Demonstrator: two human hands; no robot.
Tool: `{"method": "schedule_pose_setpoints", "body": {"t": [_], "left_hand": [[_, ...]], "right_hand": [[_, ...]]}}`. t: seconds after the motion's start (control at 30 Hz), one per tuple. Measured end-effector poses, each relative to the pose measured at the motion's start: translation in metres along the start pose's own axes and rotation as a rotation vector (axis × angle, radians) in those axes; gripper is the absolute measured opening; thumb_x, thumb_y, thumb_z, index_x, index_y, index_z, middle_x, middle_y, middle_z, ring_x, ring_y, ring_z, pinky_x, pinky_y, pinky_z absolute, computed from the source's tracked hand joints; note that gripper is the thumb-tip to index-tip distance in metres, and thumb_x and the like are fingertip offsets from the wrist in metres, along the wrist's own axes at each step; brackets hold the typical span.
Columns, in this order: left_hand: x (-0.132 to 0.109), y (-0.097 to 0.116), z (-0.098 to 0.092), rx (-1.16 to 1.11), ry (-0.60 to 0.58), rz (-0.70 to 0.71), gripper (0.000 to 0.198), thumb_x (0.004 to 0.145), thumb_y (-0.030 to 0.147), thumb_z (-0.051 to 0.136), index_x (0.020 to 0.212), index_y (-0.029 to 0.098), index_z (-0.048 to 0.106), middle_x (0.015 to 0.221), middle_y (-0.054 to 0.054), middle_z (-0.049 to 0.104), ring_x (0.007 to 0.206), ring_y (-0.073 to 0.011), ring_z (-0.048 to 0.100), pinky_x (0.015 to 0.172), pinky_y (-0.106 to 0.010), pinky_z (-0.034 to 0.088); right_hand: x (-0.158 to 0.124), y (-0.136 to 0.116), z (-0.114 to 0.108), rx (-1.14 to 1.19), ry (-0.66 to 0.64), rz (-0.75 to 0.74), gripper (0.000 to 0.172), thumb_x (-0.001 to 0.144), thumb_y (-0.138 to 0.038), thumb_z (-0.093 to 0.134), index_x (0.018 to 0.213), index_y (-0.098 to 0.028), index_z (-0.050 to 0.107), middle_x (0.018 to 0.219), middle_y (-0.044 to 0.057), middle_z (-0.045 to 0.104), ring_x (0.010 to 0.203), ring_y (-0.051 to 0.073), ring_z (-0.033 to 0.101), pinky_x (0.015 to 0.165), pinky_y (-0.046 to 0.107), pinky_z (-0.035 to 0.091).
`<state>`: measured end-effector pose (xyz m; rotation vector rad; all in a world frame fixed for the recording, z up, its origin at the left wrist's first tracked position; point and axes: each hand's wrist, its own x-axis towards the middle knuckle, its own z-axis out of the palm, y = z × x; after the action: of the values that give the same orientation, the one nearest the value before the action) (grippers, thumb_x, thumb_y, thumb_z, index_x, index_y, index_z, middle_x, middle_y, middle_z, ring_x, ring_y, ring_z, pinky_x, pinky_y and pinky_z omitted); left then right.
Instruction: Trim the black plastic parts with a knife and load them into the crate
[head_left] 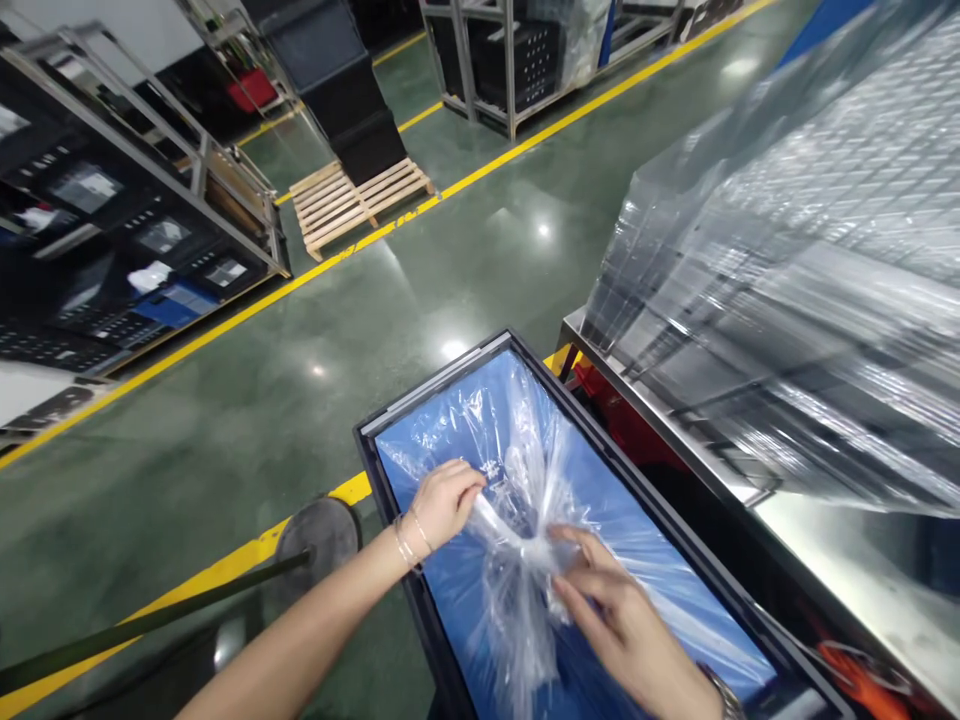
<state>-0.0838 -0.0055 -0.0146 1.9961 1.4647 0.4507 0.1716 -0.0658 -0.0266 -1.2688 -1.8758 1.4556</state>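
Note:
Clear plastic film [517, 610] lies over a blue surface [450, 410] inside a black-rimmed rectangular crate [409, 405]. Its middle is bunched into a twisted gather, with creases fanning out to the sides. My left hand [448, 497], a thin bracelet at its wrist, pinches one twisted end of the film left of the gather. On the other side, my right hand [611, 590] has thumb and fingers closed around the film at the gather. A watch band shows at the right wrist. What lies beneath the blue surface is hidden.
A metal-edged bench [652, 400] on the right bears a large stack wrapped in clear plastic [765, 270]. Black bins stand on a wooden pallet [360, 200]. A rack of black crates [150, 230] is at left. A round base [319, 540] with a pole sits beside the crate.

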Motion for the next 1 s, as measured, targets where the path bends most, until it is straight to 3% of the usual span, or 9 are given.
{"method": "schedule_pose_setpoints", "body": {"t": [0.07, 0.2, 0.4, 0.63, 0.77, 0.83, 0.9, 0.93, 1.0], "left_hand": [[-0.001, 0.021, -0.011, -0.051, 0.043, -0.031, 0.020, 0.088, 0.014, 0.046, 0.084, 0.014, 0.065, 0.069, -0.003, 0.056, 0.066, -0.0147, 0.051, 0.065, -0.026, 0.042], [-0.006, 0.068, -0.013, -0.412, -0.045, -0.258, 0.016, 0.081, 0.019, 0.055, 0.086, 0.013, 0.069, 0.064, 0.001, 0.055, 0.057, -0.0103, 0.047, 0.056, -0.021, 0.038], [-0.006, 0.097, 0.003, -0.589, -0.244, -0.212, 0.022, 0.078, 0.013, 0.057, 0.089, 0.012, 0.075, 0.077, -0.005, 0.071, 0.067, -0.0117, 0.057, 0.065, -0.022, 0.043], [0.001, 0.091, 0.003, -0.678, -0.126, -0.213, 0.020, 0.082, 0.013, 0.054, 0.085, 0.012, 0.073, 0.073, -0.003, 0.068, 0.064, -0.0110, 0.059, 0.067, -0.023, 0.048], [-0.005, 0.081, -0.002, -0.503, 0.050, -0.088, 0.017, 0.088, 0.020, 0.058, 0.098, 0.014, 0.070, 0.094, -0.008, 0.067, 0.088, -0.0157, 0.064, 0.084, -0.028, 0.052], [-0.011, 0.071, -0.007, -0.324, -0.006, -0.031, 0.052, 0.077, 0.038, 0.078, 0.120, 0.012, 0.063, 0.119, -0.016, 0.063, 0.111, -0.0256, 0.062, 0.097, -0.040, 0.052], [-0.020, 0.060, -0.010, 0.025, -0.140, -0.020, 0.085, 0.059, 0.033, 0.092, 0.132, 0.009, 0.056, 0.132, -0.024, 0.057, 0.123, -0.0391, 0.055, 0.102, -0.057, 0.049], [-0.024, 0.057, -0.009, 0.221, -0.180, -0.029, 0.074, 0.061, 0.023, 0.090, 0.127, 0.008, 0.060, 0.126, -0.025, 0.061, 0.117, -0.0414, 0.059, 0.096, -0.060, 0.052], [-0.033, 0.055, -0.005, 0.444, -0.157, -0.051, 0.024, 0.077, 0.005, 0.070, 0.100, 0.008, 0.070, 0.096, -0.017, 0.069, 0.089, -0.0329, 0.069, 0.076, -0.048, 0.060]], "right_hand": [[0.018, -0.002, 0.003, 0.094, 0.036, 0.005, 0.056, 0.104, -0.050, 0.032, 0.073, -0.020, 0.067, 0.080, 0.009, 0.068, 0.093, 0.022, 0.069, 0.083, 0.032, 0.055], [0.037, 0.005, 0.029, 0.213, 0.140, 0.007, 0.052, 0.097, -0.059, 0.047, 0.115, -0.015, 0.069, 0.071, 0.003, 0.063, 0.051, 0.014, 0.056, 0.049, 0.027, 0.050], [0.024, 0.004, 0.048, 0.231, 0.276, -0.106, 0.054, 0.098, -0.057, 0.043, 0.065, -0.021, 0.066, 0.067, 0.004, 0.059, 0.065, 0.018, 0.059, 0.059, 0.027, 0.051], [0.021, 0.003, 0.055, 0.152, 0.352, -0.094, 0.030, 0.097, -0.038, 0.051, 0.079, -0.022, 0.069, 0.077, 0.006, 0.066, 0.071, 0.020, 0.065, 0.062, 0.028, 0.054], [0.025, 0.003, 0.063, 0.114, 0.384, -0.080, 0.027, 0.096, -0.031, 0.048, 0.098, -0.021, 0.073, 0.088, 0.009, 0.070, 0.082, 0.022, 0.068, 0.072, 0.032, 0.057], [0.026, 0.002, 0.065, 0.104, 0.393, -0.066, 0.029, 0.096, -0.028, 0.046, 0.104, -0.022, 0.074, 0.083, 0.008, 0.067, 0.072, 0.020, 0.066, 0.067, 0.031, 0.057], [0.026, 0.002, 0.067, 0.099, 0.400, -0.052, 0.030, 0.095, -0.028, 0.047, 0.109, -0.022, 0.073, 0.079, 0.006, 0.064, 0.061, 0.018, 0.061, 0.062, 0.030, 0.056], [0.026, 0.002, 0.067, 0.098, 0.404, -0.045, 0.030, 0.094, -0.028, 0.049, 0.112, -0.021, 0.073, 0.079, 0.005, 0.063, 0.059, 0.017, 0.059, 0.062, 0.031, 0.057], [0.026, 0.002, 0.068, 0.099, 0.407, -0.034, 0.033, 0.091, -0.029, 0.055, 0.120, -0.021, 0.070, 0.081, 0.006, 0.063, 0.061, 0.018, 0.059, 0.064, 0.033, 0.057]]}}
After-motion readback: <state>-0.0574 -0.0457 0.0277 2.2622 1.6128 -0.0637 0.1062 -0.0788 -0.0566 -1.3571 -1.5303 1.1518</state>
